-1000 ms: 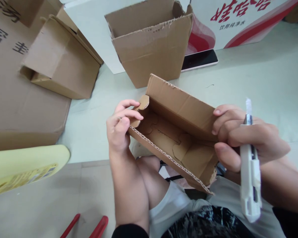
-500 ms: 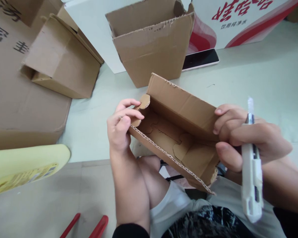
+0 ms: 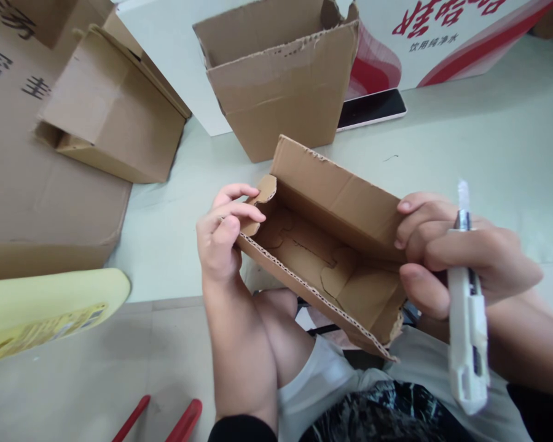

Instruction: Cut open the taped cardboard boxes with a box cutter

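Note:
An open cardboard box is tilted above my lap, its inside facing me and its cut edges rough. My left hand is closed on the box's left end, fingers on a small end flap. At the opposite end, my right hand has its fingertips and thumb at the box's right edge. A white utility knife is tucked in that same hand, its blade pointing up and away from me.
Beyond the box stands another open cardboard box, with a phone beside it against a white printed carton. More cardboard boxes fill the left. A yellow bottle juts in below them. Red bars show near the floor.
Almost nothing differs; the view has shifted very slightly. Both hands keep the same places on the box, and the knife is still in my right hand.

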The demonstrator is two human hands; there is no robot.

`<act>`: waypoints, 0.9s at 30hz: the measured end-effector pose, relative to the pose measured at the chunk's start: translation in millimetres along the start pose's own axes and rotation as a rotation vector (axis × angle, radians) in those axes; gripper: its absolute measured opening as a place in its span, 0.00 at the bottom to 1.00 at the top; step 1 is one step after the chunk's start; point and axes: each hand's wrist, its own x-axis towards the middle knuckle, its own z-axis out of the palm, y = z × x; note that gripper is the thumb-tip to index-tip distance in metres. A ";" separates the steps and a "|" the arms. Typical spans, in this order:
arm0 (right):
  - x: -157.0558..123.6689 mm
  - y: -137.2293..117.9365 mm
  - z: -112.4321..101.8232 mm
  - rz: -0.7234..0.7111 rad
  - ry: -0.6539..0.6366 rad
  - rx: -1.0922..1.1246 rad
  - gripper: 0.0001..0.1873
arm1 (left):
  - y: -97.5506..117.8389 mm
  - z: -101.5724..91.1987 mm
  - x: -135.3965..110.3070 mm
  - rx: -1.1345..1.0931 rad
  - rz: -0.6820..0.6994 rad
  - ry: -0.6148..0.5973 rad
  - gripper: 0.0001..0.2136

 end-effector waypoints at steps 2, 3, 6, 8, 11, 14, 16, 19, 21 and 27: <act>-0.2 0.0 0.4 -0.011 -0.001 0.002 0.18 | 0.1 0.3 0.1 0.004 -0.006 0.006 0.18; -0.3 0.3 0.7 -0.012 0.003 0.003 0.17 | 0.1 0.4 0.1 0.003 -0.009 0.008 0.18; -0.6 1.5 2.2 -0.012 0.024 0.004 0.17 | 0.4 0.4 -0.2 0.011 -0.013 0.013 0.18; -0.7 2.2 3.1 0.003 0.014 0.004 0.17 | 0.4 0.2 -0.6 0.016 -0.014 0.016 0.18; -0.8 2.4 3.6 -0.006 0.025 0.011 0.17 | 0.2 0.2 -0.7 -0.001 -0.021 0.012 0.18; -1.2 1.7 3.5 -0.012 0.038 0.005 0.17 | 0.3 0.9 -0.2 0.012 -0.010 0.013 0.19; -1.5 0.8 3.5 0.008 0.033 -0.007 0.16 | 0.8 1.5 0.2 0.021 -0.007 0.015 0.19; -1.7 -0.5 4.5 0.019 0.028 -0.003 0.16 | 2.0 2.1 0.7 0.011 -0.019 0.015 0.18; -1.8 -0.9 5.2 0.025 0.031 0.000 0.15 | 2.4 2.3 0.8 0.016 -0.027 0.019 0.19; -1.5 3.6 2.3 -0.012 0.036 0.022 0.18 | 0.1 1.5 -0.3 0.042 -0.035 0.035 0.20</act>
